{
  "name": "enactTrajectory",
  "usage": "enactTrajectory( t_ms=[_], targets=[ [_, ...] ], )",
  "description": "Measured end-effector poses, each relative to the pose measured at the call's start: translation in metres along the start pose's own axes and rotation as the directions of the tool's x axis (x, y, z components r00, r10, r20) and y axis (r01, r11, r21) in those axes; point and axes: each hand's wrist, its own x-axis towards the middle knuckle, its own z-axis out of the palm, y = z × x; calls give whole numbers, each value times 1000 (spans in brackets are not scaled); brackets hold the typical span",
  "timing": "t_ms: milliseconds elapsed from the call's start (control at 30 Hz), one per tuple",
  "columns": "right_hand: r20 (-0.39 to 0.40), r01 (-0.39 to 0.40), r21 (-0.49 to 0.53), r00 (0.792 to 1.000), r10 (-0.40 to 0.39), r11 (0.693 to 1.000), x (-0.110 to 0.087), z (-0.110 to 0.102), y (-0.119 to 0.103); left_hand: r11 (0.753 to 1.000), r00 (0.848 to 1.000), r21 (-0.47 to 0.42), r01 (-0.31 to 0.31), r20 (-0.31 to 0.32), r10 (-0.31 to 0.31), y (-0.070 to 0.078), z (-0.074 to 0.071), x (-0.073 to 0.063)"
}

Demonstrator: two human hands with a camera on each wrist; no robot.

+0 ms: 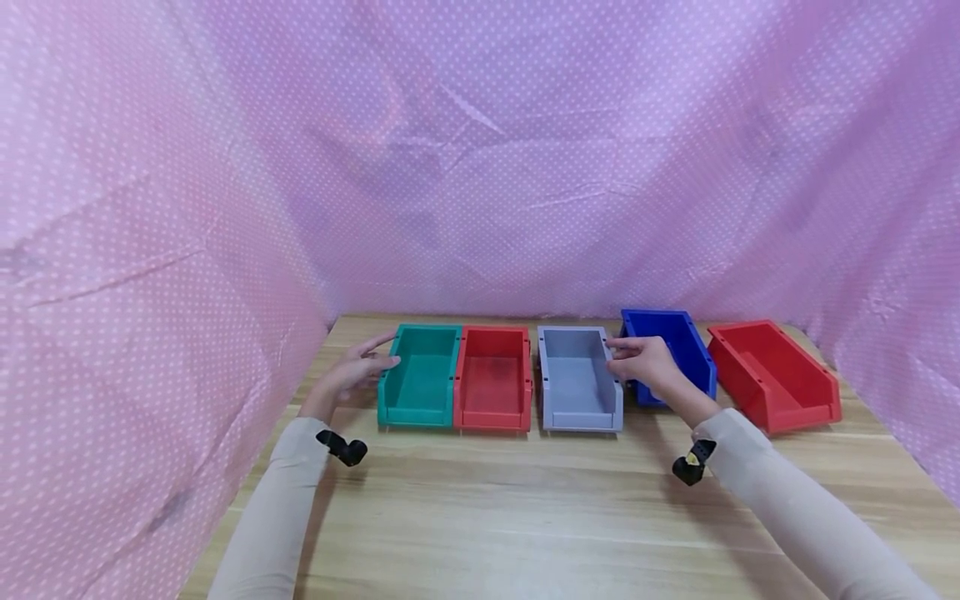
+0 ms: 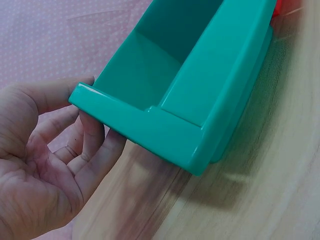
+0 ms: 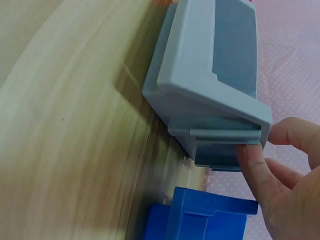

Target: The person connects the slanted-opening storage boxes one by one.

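My left hand pinches the left wall of a green storage bin, thumb over the rim and fingers along the outside. The left wrist view shows this hand at the rim of the green bin close up. A red bin stands against the green one's right side. Over the right wall of a grey bin, my right hand pinches the rim. In the right wrist view, a finger of that hand presses the grey bin's side under a ledge.
A blue bin sits right of the grey one, partly behind my right hand. Beyond it, another red bin lies angled. All stand on a wooden table, with pink dotted cloth around its back and sides.
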Motion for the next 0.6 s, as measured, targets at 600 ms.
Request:
enactTrajectory(
  t_ms=[600],
  targets=[
    [-75,1,45,997,2,999,-8,-9,-2,1000,1000,-6,3,-13,-3,-1,-1,1]
  ],
)
